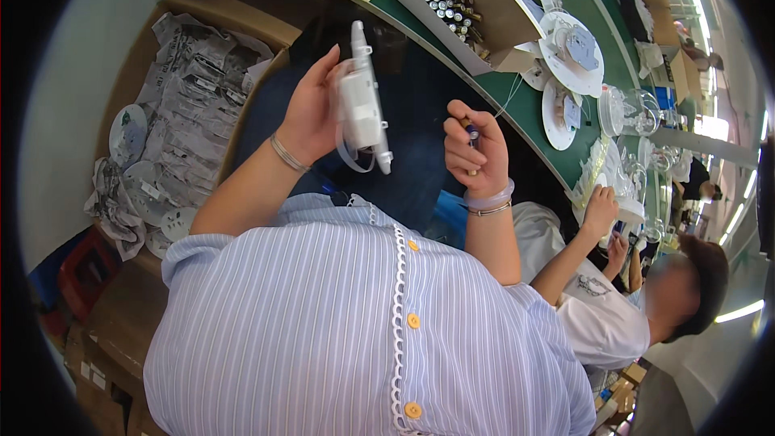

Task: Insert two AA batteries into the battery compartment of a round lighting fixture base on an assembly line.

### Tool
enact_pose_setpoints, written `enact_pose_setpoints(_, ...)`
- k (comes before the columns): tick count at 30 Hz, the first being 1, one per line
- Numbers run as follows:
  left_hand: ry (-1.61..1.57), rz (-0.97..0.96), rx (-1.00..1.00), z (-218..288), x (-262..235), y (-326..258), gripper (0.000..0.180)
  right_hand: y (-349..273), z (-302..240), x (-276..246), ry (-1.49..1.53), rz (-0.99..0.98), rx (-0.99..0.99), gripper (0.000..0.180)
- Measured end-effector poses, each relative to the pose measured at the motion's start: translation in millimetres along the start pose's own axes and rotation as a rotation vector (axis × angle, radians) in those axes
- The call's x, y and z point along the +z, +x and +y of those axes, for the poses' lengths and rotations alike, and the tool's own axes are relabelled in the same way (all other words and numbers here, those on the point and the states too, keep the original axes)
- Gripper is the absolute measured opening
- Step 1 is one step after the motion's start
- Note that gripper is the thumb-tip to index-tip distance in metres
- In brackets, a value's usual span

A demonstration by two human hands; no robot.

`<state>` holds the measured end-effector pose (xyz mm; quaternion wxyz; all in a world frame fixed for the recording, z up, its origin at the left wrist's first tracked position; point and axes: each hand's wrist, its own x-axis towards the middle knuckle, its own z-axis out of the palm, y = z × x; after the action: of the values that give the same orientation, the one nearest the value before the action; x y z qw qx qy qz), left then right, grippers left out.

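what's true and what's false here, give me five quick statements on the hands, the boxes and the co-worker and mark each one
1. The left hand holds a white plastic housing. True.
2. The right hand is empty. False: its fingers close around at least one small cylindrical object, apparently a battery.
3. The open box on the green table contains batteries. True.
4. The co-worker on the right wears a black top. False: it is a white top.
5. Printed paper lies in the brown carton on the left. True.
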<state>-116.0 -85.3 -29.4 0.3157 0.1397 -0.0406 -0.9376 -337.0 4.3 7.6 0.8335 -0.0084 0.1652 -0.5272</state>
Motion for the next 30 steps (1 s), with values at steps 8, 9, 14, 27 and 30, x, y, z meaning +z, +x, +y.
enact_pose_setpoints(8,-0.127,-0.177,0.038,-7.8,-1.9,0.3,0.059,5.6,38.6,1.1,-0.958,0.359,-0.009,0.027)
enact_pose_setpoints(9,-0.118,-0.175,0.038,-7.4,-2.2,3.0,0.060,5.7,43.4,1.6,-1.002,0.336,0.007,0.026)
enact_pose_setpoints(14,-0.020,-0.116,-0.017,8.5,1.2,10.1,0.065,-0.5,28.6,6.2,-0.795,0.326,-0.187,0.020)
enact_pose_setpoints(27,0.538,0.232,-0.015,-14.8,-0.3,-0.8,0.042,-16.4,-23.1,1.4,-0.991,0.520,-0.446,0.026)
enact_pose_setpoints(30,0.579,0.252,0.022,-16.7,1.4,-2.0,0.042,-21.6,-14.6,11.6,-1.201,0.557,-0.432,0.029)
